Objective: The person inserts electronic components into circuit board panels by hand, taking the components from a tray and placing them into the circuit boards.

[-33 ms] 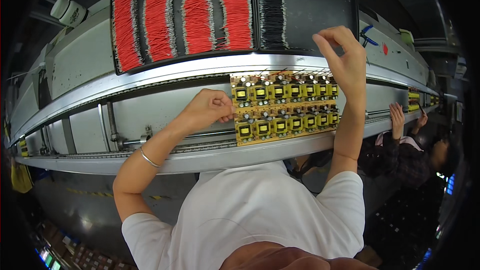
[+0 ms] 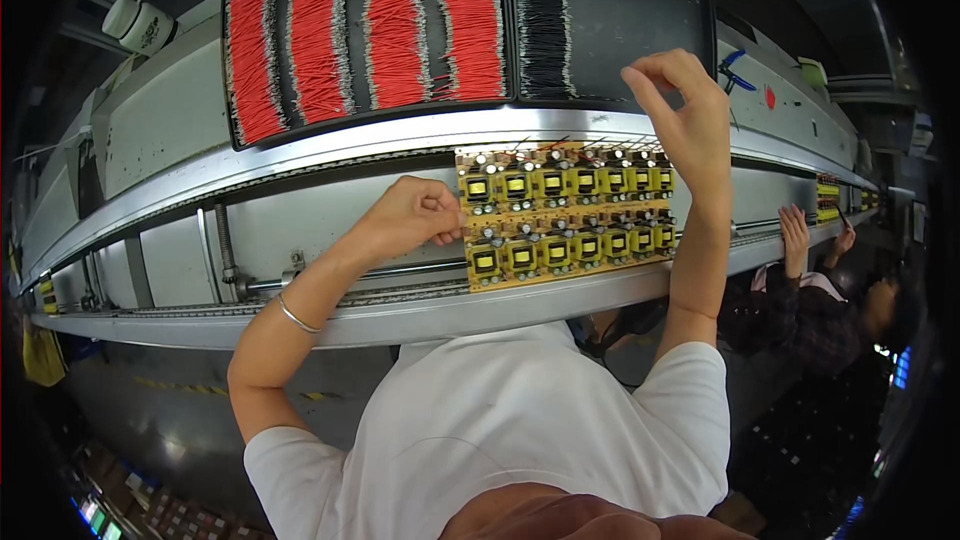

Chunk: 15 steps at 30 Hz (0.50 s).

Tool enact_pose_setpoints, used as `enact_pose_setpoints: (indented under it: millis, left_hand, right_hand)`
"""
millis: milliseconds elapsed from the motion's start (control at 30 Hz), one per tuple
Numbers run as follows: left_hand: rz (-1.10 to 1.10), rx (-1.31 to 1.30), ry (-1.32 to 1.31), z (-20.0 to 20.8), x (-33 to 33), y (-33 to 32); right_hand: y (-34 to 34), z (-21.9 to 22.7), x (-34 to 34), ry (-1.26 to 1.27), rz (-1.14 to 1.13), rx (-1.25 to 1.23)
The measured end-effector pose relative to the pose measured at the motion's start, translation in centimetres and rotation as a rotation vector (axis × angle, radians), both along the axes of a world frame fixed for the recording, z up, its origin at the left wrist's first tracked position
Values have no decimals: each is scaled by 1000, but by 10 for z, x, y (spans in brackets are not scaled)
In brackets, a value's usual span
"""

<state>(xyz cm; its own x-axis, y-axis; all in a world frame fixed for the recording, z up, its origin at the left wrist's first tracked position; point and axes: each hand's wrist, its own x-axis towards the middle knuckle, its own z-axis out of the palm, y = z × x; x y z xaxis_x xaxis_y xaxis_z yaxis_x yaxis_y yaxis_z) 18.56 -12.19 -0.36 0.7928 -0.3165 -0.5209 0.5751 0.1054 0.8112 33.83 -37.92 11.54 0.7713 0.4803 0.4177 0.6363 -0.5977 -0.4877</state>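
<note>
A tan circuit board panel [image 2: 560, 212] lies across the conveyor rails in front of me. Two rows of yellow transformers and small capacitors cover it, and thin red wires stick out along its far edge. My left hand [image 2: 412, 215] is at the panel's left edge, fingers curled in; whether they hold anything is hidden. My right hand [image 2: 692, 125] is raised over the panel's far right corner, beside the black tray [image 2: 640, 40]. Its thumb and forefinger come together in a pinch, and I cannot make out anything between them. Short black wires [image 2: 544, 38] lie in that tray.
Bundles of short red wires [image 2: 394, 25] fill the tray to the left. A white mug [image 2: 138, 22] stands at the far left, and blue-handled cutters [image 2: 738, 72] lie right of the trays. Another person's hands [image 2: 795, 238] work farther down the line at right.
The circuit board panel has shifted very slightly to the left, and my left hand with it. My right hand has hardly moved.
</note>
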Motion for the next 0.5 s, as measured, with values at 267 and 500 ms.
enact_pose_setpoints:
  millis: [267,500]
  left_hand:
    - [-248,147,-66,19,20,30]
    - [-325,242,-145,29,14,52]
  right_hand:
    - [16,-18,28,6,198,-342]
    - [48,-44,28,-143,232,-585]
